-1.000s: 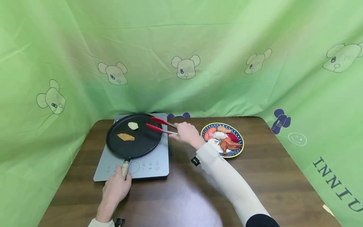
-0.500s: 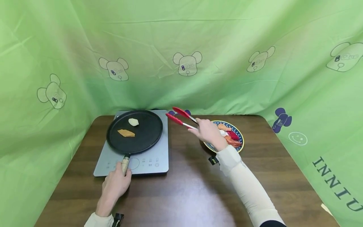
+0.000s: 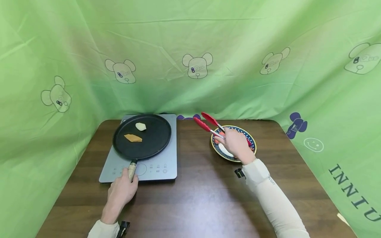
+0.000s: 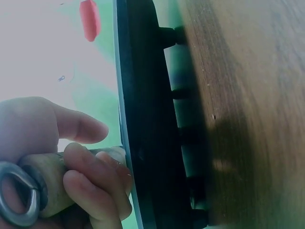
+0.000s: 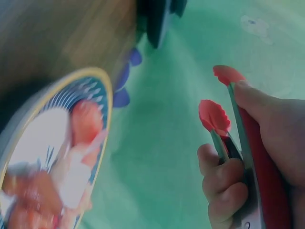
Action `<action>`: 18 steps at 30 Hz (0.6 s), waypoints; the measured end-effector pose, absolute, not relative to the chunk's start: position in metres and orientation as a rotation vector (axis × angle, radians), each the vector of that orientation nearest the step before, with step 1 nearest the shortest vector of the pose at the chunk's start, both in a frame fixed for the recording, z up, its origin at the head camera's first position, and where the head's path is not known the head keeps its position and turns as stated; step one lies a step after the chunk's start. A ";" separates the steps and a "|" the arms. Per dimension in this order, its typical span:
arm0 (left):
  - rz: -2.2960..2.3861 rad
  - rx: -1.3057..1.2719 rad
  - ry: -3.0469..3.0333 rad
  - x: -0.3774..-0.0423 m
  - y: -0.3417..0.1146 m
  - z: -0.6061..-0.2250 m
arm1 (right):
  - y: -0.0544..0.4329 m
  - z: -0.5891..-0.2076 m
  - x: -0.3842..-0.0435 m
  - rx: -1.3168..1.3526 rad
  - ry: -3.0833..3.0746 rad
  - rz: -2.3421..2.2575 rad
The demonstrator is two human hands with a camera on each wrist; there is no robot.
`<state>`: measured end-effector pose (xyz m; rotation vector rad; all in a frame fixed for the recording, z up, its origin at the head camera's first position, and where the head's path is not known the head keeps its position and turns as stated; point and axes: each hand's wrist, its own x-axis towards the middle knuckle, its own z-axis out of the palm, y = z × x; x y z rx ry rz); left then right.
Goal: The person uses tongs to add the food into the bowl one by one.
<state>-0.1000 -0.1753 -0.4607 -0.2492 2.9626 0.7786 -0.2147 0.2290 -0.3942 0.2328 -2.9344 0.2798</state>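
Observation:
My left hand (image 3: 122, 190) grips the light handle (image 3: 132, 170) of a flat black frying pan (image 3: 154, 142), its fingers curled round it in the left wrist view. On the pan lie a tan, leaf-shaped piece of food (image 3: 133, 138) and a small white piece (image 3: 141, 126). Over the blue-patterned plate (image 3: 219, 152), my right hand (image 3: 236, 142) holds a pair of red-tipped tongs (image 5: 257, 157). The tongs' tips stand apart with nothing between them, pointing up and left. Several food pieces (image 5: 87, 121) sit on the plate, partly hidden by the hand in the head view.
Beneath the pan is a pale induction cooktop (image 3: 169, 158), at the left of the brown wooden table (image 3: 190, 198). A green curtain (image 3: 160, 66) printed with bear faces hangs behind and along both sides.
My right hand has carried the tongs from above the pan rightwards to over the plate. The left hand keeps its grip on the handle, and the pan stays put.

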 end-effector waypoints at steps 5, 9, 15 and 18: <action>0.793 -0.250 2.942 -0.100 -0.175 -0.460 | 0.250 -0.398 -0.210 0.195 -2.990 0.294; 0.773 -0.254 2.946 -0.100 -0.175 -0.459 | 0.265 -0.401 -0.206 0.178 -2.976 0.266; 0.771 -0.259 2.953 -0.101 -0.175 -0.458 | 0.287 -0.404 -0.198 0.177 -2.940 0.203; 0.776 -0.256 2.956 -0.101 -0.175 -0.457 | 0.297 -0.405 -0.195 0.162 -2.955 0.211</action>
